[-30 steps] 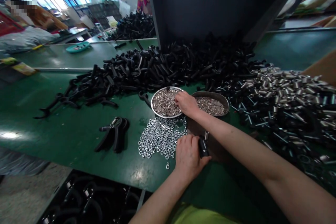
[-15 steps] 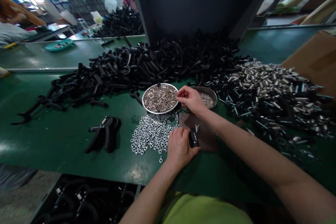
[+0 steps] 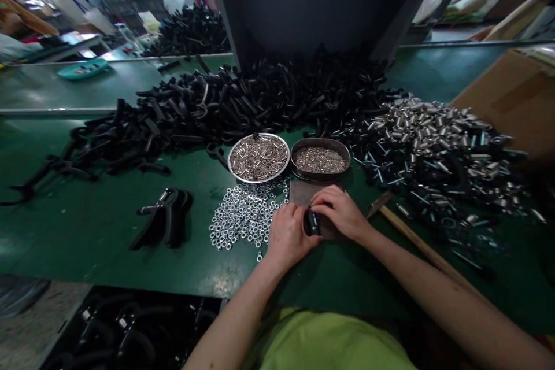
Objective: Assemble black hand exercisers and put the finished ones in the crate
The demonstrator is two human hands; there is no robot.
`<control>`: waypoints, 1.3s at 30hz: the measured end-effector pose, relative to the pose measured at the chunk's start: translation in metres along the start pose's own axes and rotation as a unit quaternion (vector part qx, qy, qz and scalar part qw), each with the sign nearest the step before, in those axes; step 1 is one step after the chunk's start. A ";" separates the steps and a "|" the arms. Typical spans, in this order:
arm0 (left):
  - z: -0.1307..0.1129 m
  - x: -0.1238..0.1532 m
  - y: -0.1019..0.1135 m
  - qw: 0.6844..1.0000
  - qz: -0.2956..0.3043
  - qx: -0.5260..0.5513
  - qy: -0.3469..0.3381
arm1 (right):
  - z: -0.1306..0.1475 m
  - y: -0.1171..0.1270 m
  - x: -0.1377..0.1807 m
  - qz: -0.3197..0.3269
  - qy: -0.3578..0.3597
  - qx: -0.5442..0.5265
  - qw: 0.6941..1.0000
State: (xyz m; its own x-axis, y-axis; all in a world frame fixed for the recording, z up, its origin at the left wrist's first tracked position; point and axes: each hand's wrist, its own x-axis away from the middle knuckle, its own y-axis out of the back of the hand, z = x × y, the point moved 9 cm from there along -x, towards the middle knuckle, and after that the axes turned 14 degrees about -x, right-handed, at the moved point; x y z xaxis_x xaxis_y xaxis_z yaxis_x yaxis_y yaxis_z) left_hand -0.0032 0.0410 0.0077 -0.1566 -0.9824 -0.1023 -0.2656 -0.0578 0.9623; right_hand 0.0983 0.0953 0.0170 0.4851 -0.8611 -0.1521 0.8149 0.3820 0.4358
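My left hand (image 3: 289,235) is closed around a small black plastic part (image 3: 313,223), holding it over a flat metal plate (image 3: 299,189). My right hand (image 3: 340,211) is in a pinch at the top of that part; whatever is between its fingertips is too small to make out. Just behind the plate are a round dish of small metal pins (image 3: 259,157) and an oval tin of tiny metal pieces (image 3: 321,160). Loose metal rings with short stems (image 3: 243,217) lie spread left of my left hand.
A hammer (image 3: 416,237) lies by my right forearm. An assembled black clamp (image 3: 163,217) stands at left. Black plastic parts (image 3: 243,98) are heaped at the back, with springs and bolts (image 3: 433,133) at right beside a cardboard box (image 3: 515,98). Another person's arm (image 3: 21,17) shows far left.
My right hand has come from between the dish and the tin down to the black part. My left hand keeps its hold. The view has shifted slightly, bringing the hammer into sight.
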 end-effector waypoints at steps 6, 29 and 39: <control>-0.001 0.000 0.001 1.000 -0.001 -0.009 -0.003 | 0.005 -0.015 0.000 0.011 0.053 0.136 0.989; -0.001 0.003 0.000 1.000 -0.023 0.006 -0.016 | 0.027 0.000 -0.013 0.020 0.112 0.180 0.977; -0.006 0.004 -0.001 0.998 0.008 0.003 -0.055 | -0.029 0.005 -0.135 0.072 -0.037 0.239 0.968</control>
State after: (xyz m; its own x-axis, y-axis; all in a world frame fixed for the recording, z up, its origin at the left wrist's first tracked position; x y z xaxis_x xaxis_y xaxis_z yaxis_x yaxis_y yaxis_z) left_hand 0.0024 0.0356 0.0075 -0.2653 -0.9574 -0.1140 -0.2675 -0.0405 0.9627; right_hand 0.0456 0.2234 0.0143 0.5451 -0.8384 -0.0033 0.4917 0.3165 0.8112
